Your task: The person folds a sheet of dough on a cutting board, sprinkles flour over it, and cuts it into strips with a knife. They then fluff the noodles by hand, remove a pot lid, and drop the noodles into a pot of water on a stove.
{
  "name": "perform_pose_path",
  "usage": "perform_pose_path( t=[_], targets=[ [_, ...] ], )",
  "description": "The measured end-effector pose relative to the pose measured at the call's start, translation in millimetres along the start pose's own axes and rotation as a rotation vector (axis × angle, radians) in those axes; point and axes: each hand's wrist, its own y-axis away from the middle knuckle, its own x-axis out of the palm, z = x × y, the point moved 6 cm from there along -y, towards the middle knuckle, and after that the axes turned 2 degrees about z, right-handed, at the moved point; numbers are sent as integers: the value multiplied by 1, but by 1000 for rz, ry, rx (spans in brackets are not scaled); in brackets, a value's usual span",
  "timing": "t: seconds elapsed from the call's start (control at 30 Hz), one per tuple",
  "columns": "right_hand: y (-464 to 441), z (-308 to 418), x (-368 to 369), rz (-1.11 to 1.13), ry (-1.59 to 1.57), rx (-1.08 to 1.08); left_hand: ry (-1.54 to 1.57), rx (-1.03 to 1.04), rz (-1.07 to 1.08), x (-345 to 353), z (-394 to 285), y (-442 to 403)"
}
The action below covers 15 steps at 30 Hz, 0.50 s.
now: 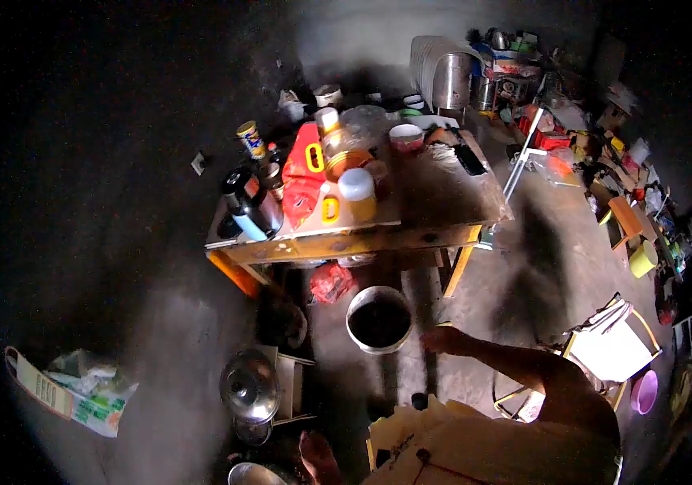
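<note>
My right arm reaches in from the right, and my right hand (441,340) hangs in shadow just right of a round pale-rimmed bucket (351,328) with a dark inside. The fingers look closed. A small yellowish edge (444,324) shows at the hand; what it belongs to is too small to tell. Low in the view is a bare limb end, perhaps my left hand (317,454), with fingers unclear. It is below a lidded metal pot (249,386) and beside a metal basin (254,474).
A wooden table (362,241) ahead holds a thermos (250,202), a red bag (304,182), jars and a bowl (406,137). Below it lies a red plastic bag (331,282). A chair (612,343) and purple basin (644,393) stand right; clutter lines the right wall.
</note>
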Motion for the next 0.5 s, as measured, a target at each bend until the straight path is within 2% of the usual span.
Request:
perform_pose_path(
  t=[0.03,0.07,0.13,0.2,0.23,0.3,0.37,0.4,0.43,0.47,0.5],
  targets=[
    [3,-10,-16,-8,-2,4,-36,7,27,36,-7,-8],
    [5,-23,-32,-50,-278,107,-70,16,67,72,-12,-17],
    [4,-15,-58,-115,-402,216,-167,21,177,140,-21,-33],
    [1,22,-92,-170,-136,216,-338,7,355,196,-18,-52],
    [0,35,-111,-166,41,286,-552,228,369,222,-15,-58],
    [-3,38,-147,-261,166,222,-479,196,450,264,11,-81],
    [-6,52,-185,-273,151,255,-190,-61,514,306,37,-95],
    [-14,62,-204,-275,237,229,-110,-199,449,340,40,-85],
    [-23,58,-224,-297,129,170,-72,-268,414,364,51,-86],
    [-34,76,-246,-265,181,99,-32,-335,374,387,62,-87],
    [-48,78,-273,-261,295,90,44,-415,516,412,78,-90]
  ],
)
